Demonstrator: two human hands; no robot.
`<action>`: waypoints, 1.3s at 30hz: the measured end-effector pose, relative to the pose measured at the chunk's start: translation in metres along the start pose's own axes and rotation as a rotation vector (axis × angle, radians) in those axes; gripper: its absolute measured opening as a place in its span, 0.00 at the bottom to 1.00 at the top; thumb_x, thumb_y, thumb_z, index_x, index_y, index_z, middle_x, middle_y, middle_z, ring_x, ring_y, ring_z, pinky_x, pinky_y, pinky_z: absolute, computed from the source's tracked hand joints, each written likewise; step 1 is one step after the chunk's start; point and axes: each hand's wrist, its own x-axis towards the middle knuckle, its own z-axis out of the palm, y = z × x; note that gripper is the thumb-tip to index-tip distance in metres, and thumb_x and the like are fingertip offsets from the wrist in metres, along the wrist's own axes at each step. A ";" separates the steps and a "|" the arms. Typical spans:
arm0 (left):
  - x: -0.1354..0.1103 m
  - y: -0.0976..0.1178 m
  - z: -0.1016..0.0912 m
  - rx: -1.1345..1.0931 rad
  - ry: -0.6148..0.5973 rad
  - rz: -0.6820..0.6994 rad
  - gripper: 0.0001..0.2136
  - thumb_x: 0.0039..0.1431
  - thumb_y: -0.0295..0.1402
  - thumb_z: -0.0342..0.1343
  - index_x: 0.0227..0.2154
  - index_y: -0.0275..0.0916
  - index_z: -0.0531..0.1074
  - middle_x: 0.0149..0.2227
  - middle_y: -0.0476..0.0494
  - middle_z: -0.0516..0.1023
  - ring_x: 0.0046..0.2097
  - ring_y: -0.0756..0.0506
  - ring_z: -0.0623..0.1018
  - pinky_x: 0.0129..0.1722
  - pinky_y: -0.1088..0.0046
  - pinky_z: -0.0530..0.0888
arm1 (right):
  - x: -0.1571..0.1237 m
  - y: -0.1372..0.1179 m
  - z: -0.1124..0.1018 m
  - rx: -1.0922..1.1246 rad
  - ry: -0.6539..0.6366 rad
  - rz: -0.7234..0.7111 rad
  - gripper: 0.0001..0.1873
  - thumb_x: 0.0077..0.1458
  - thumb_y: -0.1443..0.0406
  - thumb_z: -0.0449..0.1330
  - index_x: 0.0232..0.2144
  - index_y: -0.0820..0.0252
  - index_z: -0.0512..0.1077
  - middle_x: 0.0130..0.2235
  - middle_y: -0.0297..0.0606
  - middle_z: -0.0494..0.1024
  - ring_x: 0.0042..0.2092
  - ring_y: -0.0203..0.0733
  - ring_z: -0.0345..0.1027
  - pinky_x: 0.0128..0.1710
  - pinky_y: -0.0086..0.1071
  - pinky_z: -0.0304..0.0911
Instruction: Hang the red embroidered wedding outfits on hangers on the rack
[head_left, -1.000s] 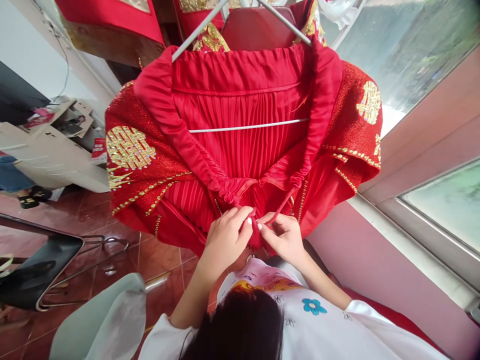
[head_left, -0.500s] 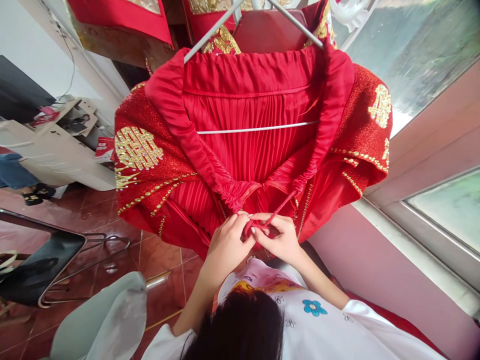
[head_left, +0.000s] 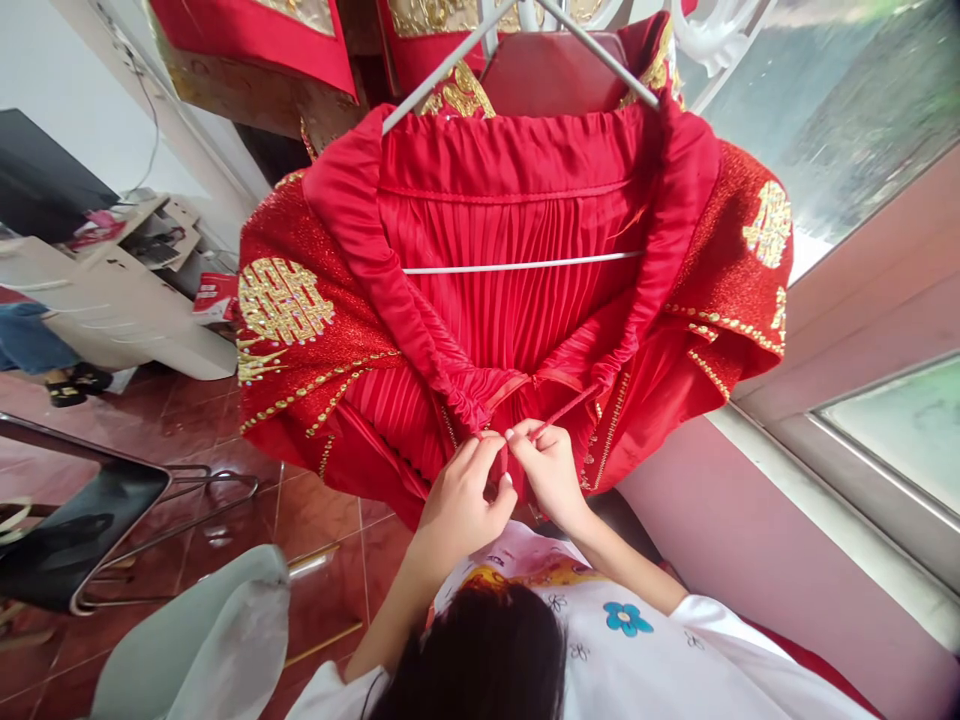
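Note:
A red pleated skirt (head_left: pixel 517 300) with gold beaded emblems hangs by its gathered waistband (head_left: pixel 510 150) from a white hanger (head_left: pixel 525 265). Its front is parted, and a red drawstring (head_left: pixel 566 408) comes out of the waistband's right end. My left hand (head_left: pixel 469 490) pinches the cord near the left end of the waistband, thumb and fingers curled. Close beside it, my right hand (head_left: pixel 549 465) grips the cord coming from the right end. The fingertips of both hands nearly meet. What lies beneath the fingers is partly hidden.
More red and gold garments (head_left: pixel 465 90) hang behind. A window frame (head_left: pixel 840 420) and pink wall (head_left: pixel 712 510) stand to the right. On the left are a black chair (head_left: pixel 82 520), a pale green chair (head_left: pixel 195 630) and a desk (head_left: pixel 112 300); a person's leg (head_left: pixel 34 340) shows beyond.
The loop of cord seen between my fingers is no longer visible. My right hand has turned and shifted, and the skirt appears slightly lower and to the right.

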 end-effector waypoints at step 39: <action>0.007 -0.061 -0.006 0.487 1.033 0.022 0.10 0.54 0.23 0.53 0.40 0.35 0.65 0.38 0.37 0.72 0.43 0.44 0.73 0.46 0.61 0.71 | -0.021 -0.001 -0.027 0.251 -0.278 0.157 0.20 0.53 0.54 0.60 0.28 0.57 0.53 0.18 0.21 0.47 0.18 0.25 0.34 0.18 0.22 0.35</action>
